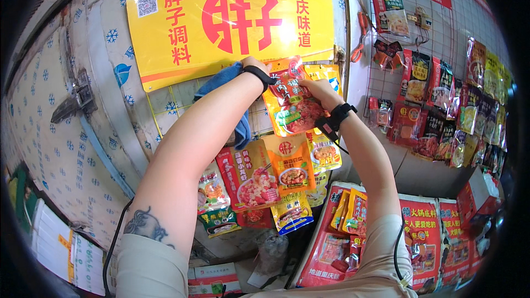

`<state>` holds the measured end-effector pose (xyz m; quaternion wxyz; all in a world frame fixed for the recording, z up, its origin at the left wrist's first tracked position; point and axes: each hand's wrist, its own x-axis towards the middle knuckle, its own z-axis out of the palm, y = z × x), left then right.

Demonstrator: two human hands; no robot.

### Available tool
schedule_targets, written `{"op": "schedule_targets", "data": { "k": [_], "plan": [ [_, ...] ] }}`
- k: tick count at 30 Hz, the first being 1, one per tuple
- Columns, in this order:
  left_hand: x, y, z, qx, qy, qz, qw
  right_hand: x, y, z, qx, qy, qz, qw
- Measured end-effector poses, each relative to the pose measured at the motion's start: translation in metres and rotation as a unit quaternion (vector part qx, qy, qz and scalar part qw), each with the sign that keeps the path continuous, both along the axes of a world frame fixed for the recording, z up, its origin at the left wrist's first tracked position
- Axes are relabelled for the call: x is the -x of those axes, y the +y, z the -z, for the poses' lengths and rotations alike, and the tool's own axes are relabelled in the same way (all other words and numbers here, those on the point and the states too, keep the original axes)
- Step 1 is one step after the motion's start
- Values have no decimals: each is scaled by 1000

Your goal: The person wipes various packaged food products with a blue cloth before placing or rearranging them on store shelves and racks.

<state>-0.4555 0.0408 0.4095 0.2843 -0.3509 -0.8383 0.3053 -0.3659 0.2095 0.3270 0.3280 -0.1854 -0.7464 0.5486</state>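
An orange seasoning packet (293,103) with a meat-dish picture hangs upright below a yellow sign (178,29). My right hand (321,93) grips its right side, thumb across the front. My left hand (254,65) is at the packet's upper left corner, under the sign's lower edge, its fingers partly hidden. A blue cloth (219,82) is bunched in my left hand and droops behind the forearm. Below the held packet hang a red and gold crayfish packet (252,174), an orange tofu packet (289,163) and several smaller ones. A yellow wire rack (163,111) shows behind the cloth.
At right, a wire grid (430,29) carries several seasoning packets. Orange-handled scissors (360,37) hang beside it. Red printed panels (422,256) and loose packets (354,211) lie low at right. A metal latch (78,99) juts from the left wall; white boxes (54,240) stand below.
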Motion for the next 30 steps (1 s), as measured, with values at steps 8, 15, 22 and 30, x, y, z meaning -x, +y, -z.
{"op": "schedule_targets", "data": {
  "k": [8, 15, 22, 30],
  "plan": [
    [27, 7, -16, 2, -19, 20, 1000, 1, 2, -6, -47, -17, 22, 999],
    [-1, 6, -29, 75, -80, 15, 994, 15, 21, 13, -51, 11, 37, 998],
    [0, 2, -39, 67, -140, -15, 988, 9, 18, -1, -170, -37, 67, 982],
    [3, 1, -32, 57, -139, -5, 989, -3, 17, 10, -157, -56, 75, 983]
  ]
}}
